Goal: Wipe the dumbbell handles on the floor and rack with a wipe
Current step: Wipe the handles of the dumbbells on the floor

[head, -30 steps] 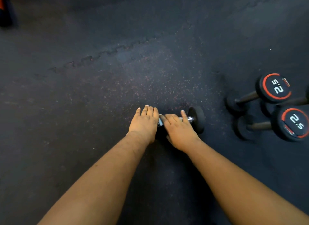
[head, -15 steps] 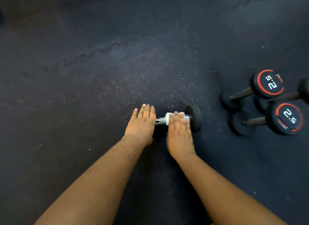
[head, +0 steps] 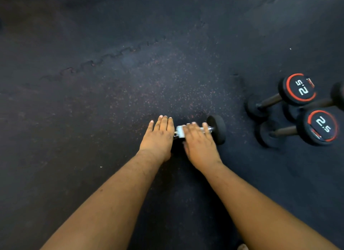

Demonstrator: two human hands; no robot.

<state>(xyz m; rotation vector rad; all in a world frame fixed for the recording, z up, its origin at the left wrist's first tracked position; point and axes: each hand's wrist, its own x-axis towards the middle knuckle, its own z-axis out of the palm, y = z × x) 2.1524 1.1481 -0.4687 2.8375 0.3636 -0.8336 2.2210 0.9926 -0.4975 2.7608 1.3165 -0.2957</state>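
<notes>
Small dumbbell (head: 204,130) on the dark rubber floor (head: 111,101) just below frame centre, long axis running left to right across the picture, tipped slightly up toward the right. Chrome handle (head: 210,129) mostly hidden; black right-hand head (head: 216,129) in plain sight, left-hand head covered by the left hand (head: 158,138). Left hand flat on that end, fingers (head: 163,123) straight, together and pointing toward the top of the frame: pressing down, not curled round anything, apparently steadying against rolling. Right hand (head: 200,143) laid over the handle, palm down, fingers extended across the bar at right angles to its axis, a white wipe (head: 181,132) pressed beneath them and showing at the left edge of the hand. Whether the thumb hooks under the bar: cannot tell. Right hand the nearer to the bare stretch of handle, which lies just right of the fingertips, toward the black head. Likely next stroke: along the bar's axis, left or right, not toward the top of the frame. Further 2.5 dumbbells (head: 297,108) well apart at the right edge, apparently not yet wiped.
</notes>
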